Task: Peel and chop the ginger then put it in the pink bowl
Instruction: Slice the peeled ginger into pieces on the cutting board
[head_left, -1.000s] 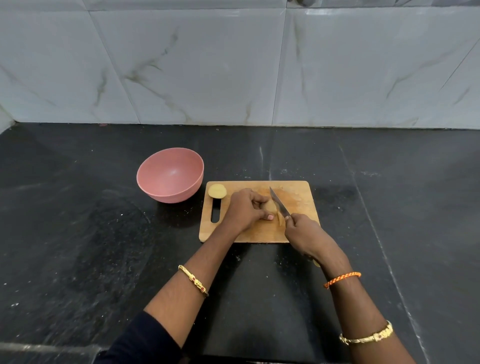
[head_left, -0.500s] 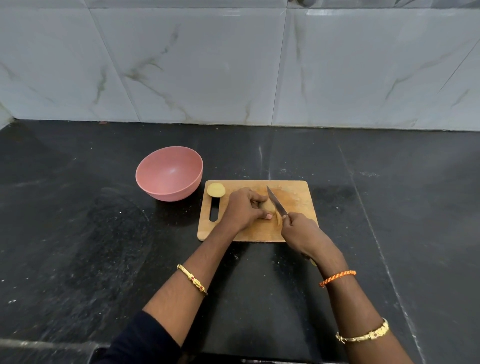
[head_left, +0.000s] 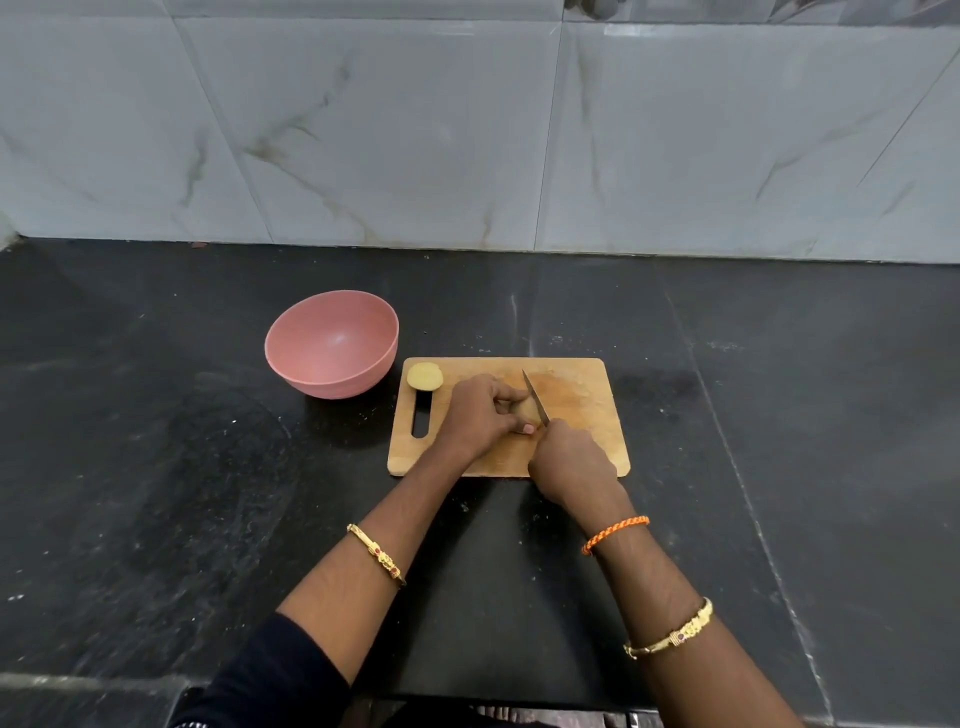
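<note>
On the wooden cutting board (head_left: 582, 395), my left hand (head_left: 480, 415) curls over a pale piece of ginger (head_left: 525, 410) and holds it down. My right hand (head_left: 569, 460) grips the handle of a knife (head_left: 535, 397), whose blade stands against the right side of that piece. A second, cut piece of ginger (head_left: 425, 376) lies at the board's back left corner. The pink bowl (head_left: 332, 343) stands empty on the counter, just left of the board.
The black stone counter (head_left: 156, 467) stretches wide on both sides of the board. A grey marble-tiled wall (head_left: 467, 130) closes off the back. The counter's front edge runs below my forearms.
The knife blade has shifted slightly against the ginger under my left hand; both hands stay in nearly the same place. The view has drifted a little.
</note>
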